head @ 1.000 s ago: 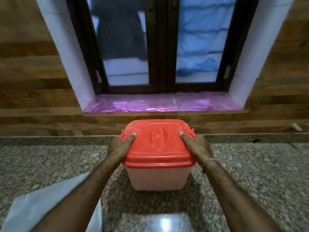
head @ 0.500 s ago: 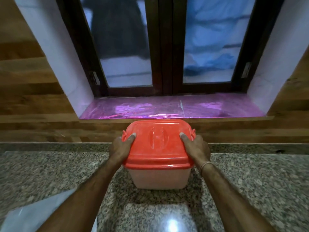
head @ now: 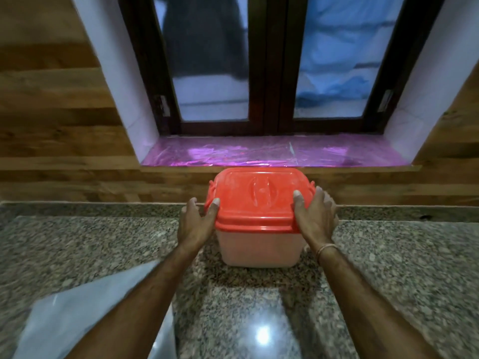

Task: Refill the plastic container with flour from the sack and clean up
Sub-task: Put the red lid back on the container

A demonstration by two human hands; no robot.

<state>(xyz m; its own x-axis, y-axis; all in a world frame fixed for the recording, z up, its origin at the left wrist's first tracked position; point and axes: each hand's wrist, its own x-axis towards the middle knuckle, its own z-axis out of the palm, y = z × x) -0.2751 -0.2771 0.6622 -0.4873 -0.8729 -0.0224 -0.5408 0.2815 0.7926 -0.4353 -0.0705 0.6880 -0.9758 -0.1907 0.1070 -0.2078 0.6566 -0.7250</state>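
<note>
Plastic container (head: 259, 251), red lid (head: 255, 203) on, upright by countertop's (head: 394, 268) rear edge, long axis left-right, granite showing either side, left hand (head: 197, 225) and right hand (head: 315, 220) flanking lid, thumbs atop, fingers straight, unclasped, plastic sheet (head: 85, 314) near-left corner.

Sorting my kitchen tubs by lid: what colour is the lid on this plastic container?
The lid is red-orange, seen best in the head view.
</note>
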